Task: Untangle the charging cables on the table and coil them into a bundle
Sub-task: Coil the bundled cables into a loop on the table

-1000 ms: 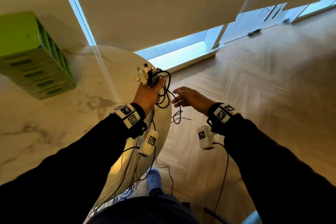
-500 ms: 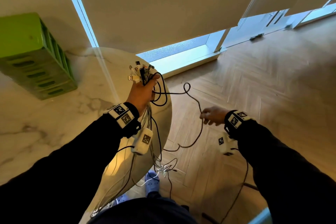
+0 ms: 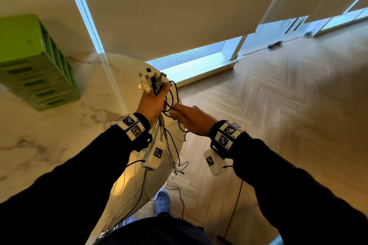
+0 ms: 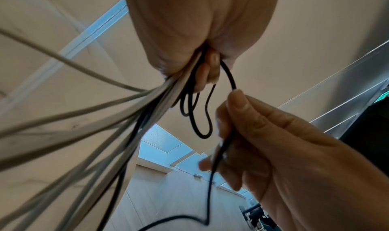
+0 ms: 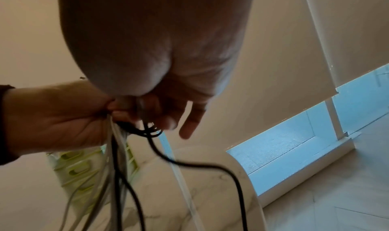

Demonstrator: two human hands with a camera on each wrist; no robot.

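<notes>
Overall, largest item first: round marble table (image 3: 49, 135) fills the left and near-left of the head view, its curved edge running down the middle. Herringbone wood floor (image 3: 278, 125) takes the right side. Beige roller blinds (image 3: 179, 16) hang across the far wall, with a strip of bright window (image 3: 195, 59) showing under them.

Green slotted crate (image 3: 35, 61) sits on the table at far left, well apart from both hands.

Dark sleeves (image 3: 79, 185) reach in from the near edge; each wrist carries a white marker band with a small white camera unit below it. Blue clog (image 3: 162, 202) on the floor near the table edge.

Left hand (image 3: 152, 103) raised over the table's right edge, fingers wrapped tight around the charging cables (image 3: 159, 133); plug ends (image 3: 148, 79) fan out above the fist, white and grey strands hang down below it past the table edge toward the floor, partly hiding that edge.

Right hand (image 3: 191, 119) just right of the left, nearly touching it, thumb and fingers pinching one black cable (image 4: 210, 176). In the left wrist view that black cable forms loops (image 4: 197, 114) hanging from the left fist, then trails down through the right fingers (image 4: 240, 104). Right wrist view is blurred; the exact finger contact cannot be read there
</notes>
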